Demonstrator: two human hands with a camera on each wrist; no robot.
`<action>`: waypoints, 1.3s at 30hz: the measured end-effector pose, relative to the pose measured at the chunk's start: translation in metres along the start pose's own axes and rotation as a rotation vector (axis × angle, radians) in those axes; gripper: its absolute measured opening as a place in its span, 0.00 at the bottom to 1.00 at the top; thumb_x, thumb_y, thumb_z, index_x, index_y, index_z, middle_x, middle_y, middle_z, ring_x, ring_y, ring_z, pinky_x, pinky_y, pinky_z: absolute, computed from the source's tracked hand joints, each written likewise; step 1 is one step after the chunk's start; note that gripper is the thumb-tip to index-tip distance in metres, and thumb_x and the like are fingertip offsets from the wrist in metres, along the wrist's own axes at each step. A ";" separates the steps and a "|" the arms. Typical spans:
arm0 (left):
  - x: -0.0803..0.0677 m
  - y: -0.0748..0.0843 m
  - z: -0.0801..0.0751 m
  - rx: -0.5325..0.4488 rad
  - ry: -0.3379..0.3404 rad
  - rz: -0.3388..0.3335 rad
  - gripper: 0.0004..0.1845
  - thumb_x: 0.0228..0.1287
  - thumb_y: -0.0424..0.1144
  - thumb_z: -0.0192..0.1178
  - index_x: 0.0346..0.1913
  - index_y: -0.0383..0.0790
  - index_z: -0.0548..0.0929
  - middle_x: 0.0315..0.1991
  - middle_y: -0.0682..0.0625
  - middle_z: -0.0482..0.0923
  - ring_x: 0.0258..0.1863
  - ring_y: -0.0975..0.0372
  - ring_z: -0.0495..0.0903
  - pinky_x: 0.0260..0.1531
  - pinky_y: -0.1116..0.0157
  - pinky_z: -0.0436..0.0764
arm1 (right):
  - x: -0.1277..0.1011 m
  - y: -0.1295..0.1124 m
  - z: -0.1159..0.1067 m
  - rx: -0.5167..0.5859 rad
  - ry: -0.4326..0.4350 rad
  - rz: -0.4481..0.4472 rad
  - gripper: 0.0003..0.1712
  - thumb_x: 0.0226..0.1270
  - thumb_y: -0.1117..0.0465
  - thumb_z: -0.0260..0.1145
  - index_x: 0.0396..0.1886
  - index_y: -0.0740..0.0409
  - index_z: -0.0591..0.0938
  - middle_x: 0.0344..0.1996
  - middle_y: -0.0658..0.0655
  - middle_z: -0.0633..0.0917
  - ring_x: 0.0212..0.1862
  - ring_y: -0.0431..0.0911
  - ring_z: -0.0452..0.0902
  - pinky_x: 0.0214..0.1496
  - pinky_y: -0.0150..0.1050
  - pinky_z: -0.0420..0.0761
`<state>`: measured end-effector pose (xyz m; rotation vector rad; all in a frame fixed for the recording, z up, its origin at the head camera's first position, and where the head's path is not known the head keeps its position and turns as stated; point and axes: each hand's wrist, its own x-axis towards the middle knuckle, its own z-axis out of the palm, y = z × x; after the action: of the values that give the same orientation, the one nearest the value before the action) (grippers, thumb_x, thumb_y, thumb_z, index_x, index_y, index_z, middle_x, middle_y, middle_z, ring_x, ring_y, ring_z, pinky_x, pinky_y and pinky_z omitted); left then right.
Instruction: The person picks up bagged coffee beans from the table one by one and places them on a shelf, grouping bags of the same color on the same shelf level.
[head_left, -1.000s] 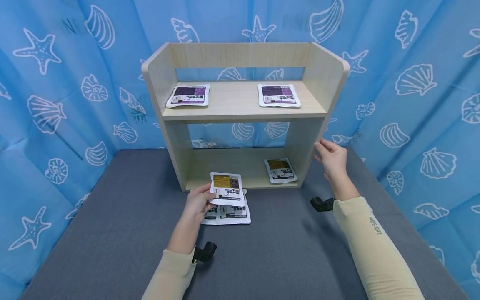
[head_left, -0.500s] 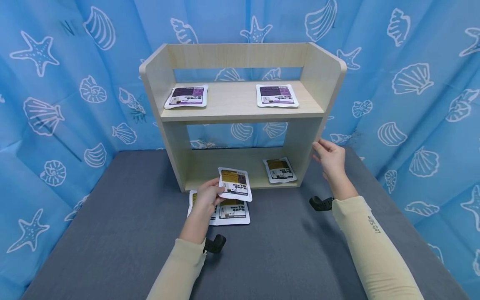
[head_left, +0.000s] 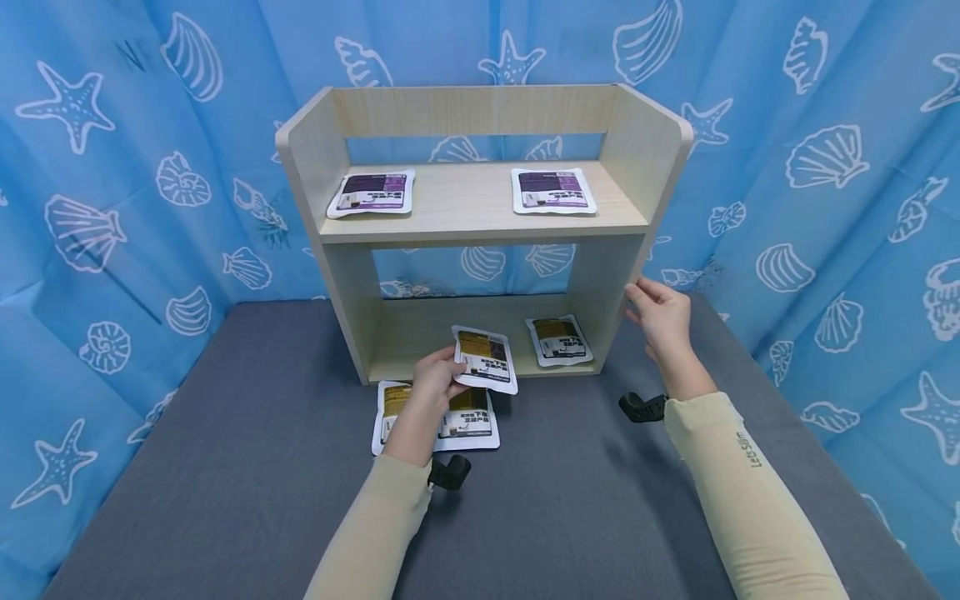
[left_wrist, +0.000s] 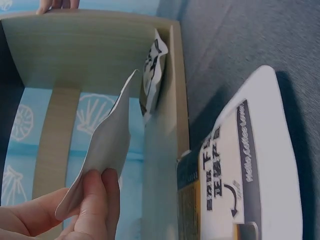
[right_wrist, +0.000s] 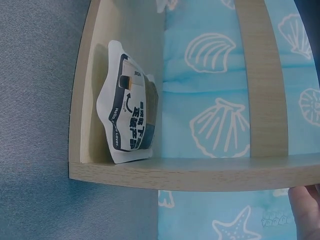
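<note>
My left hand (head_left: 435,379) pinches a white pouch with a gold and dark label (head_left: 485,358) between thumb and fingers. It holds the pouch in front of the lower shelf, above the table. In the left wrist view the held pouch (left_wrist: 107,137) is seen nearly edge-on. Partly hidden under the left forearm, two similar pouches (head_left: 468,425) lie side by side on the table. My right hand (head_left: 663,321) touches the front edge of the shelf unit's right side panel (head_left: 618,292) with its fingertips, seen from outside in the right wrist view. It holds no pouch.
The two-tier wooden shelf unit (head_left: 483,232) stands at the back of the grey table (head_left: 225,467). Two purple-labelled pouches, left (head_left: 372,193) and right (head_left: 553,192), lie on its upper shelf. One gold-labelled pouch (head_left: 559,340) lies at the lower shelf's right end. A blue curtain (head_left: 112,208) hangs behind.
My left hand has moved right and slightly up with the pouch, which has turned a little. The pouches on the table show more now. My right hand stays at the side panel.
</note>
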<state>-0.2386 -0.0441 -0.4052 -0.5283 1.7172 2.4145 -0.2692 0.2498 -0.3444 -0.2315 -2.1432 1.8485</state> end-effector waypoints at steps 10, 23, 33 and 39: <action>0.015 -0.006 0.011 -0.034 -0.007 0.010 0.27 0.64 0.16 0.47 0.67 0.22 0.65 0.61 0.27 0.69 0.58 0.40 0.74 0.52 0.53 0.78 | 0.000 -0.001 0.000 -0.004 0.001 0.013 0.26 0.74 0.55 0.58 0.66 0.62 0.73 0.64 0.62 0.74 0.64 0.50 0.72 0.61 0.48 0.73; 0.149 -0.078 0.006 -0.169 -0.048 0.025 0.28 0.56 0.15 0.52 0.63 0.21 0.68 0.56 0.23 0.70 0.49 0.39 0.79 0.39 0.53 0.84 | -0.002 0.000 -0.001 -0.007 -0.003 0.009 0.27 0.73 0.54 0.59 0.66 0.63 0.73 0.64 0.62 0.75 0.63 0.50 0.73 0.61 0.47 0.73; 0.149 -0.070 0.021 -0.240 -0.079 -0.086 0.28 0.64 0.18 0.46 0.69 0.27 0.64 0.63 0.26 0.64 0.58 0.39 0.73 0.50 0.53 0.80 | -0.001 -0.001 -0.001 -0.010 -0.004 0.014 0.27 0.73 0.54 0.59 0.66 0.62 0.73 0.64 0.62 0.74 0.63 0.51 0.72 0.61 0.46 0.74; 0.209 -0.097 0.017 -0.237 -0.105 -0.087 0.28 0.65 0.17 0.40 0.69 0.25 0.62 0.61 0.25 0.67 0.54 0.42 0.77 0.46 0.56 0.82 | -0.001 -0.001 -0.001 0.010 -0.001 0.015 0.26 0.72 0.54 0.60 0.65 0.62 0.74 0.63 0.62 0.75 0.63 0.50 0.73 0.61 0.48 0.74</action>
<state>-0.4064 -0.0148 -0.5605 -0.4822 1.3484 2.5484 -0.2682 0.2499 -0.3435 -0.2454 -2.1388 1.8676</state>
